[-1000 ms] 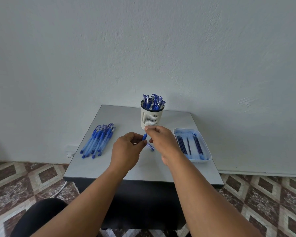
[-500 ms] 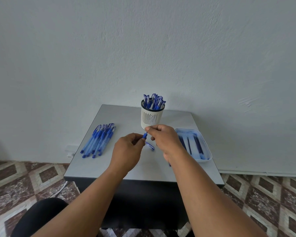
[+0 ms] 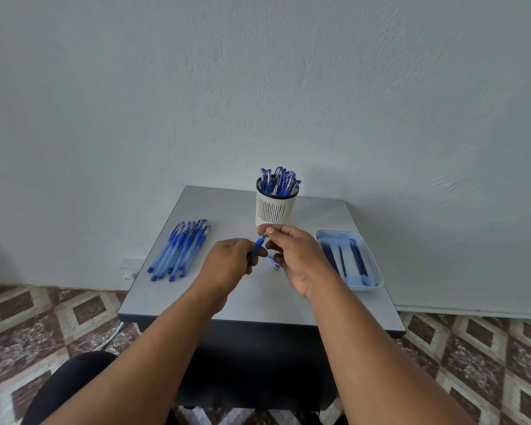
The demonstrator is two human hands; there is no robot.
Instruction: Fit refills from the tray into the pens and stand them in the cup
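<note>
Nearest the camera, both forearms reach out over the grey table [image 3: 258,299] and meet above its middle. At the 9 o'clock side of that meeting point the left hand [image 3: 227,265] is curled round the barrel of a blue pen [image 3: 256,249], which slants up toward 1 o'clock. At the 3 o'clock side the right hand [image 3: 292,256] pinches the pen's upper end between thumb and forefinger. Just under the hands, a small blue-and-clear pen cap [image 3: 273,261] lies on the tabletop. Out at 9 o'clock a row of blue pens [image 3: 181,250] lies side by side near the table's edge. Out at 3 o'clock the white tray [image 3: 368,285] holds several dark refills [image 3: 342,260] laid lengthwise. Farther back at 12 o'clock, just beyond the fingers, stands the white slotted cup [image 3: 272,210], full of upright pens [image 3: 279,182].
</note>
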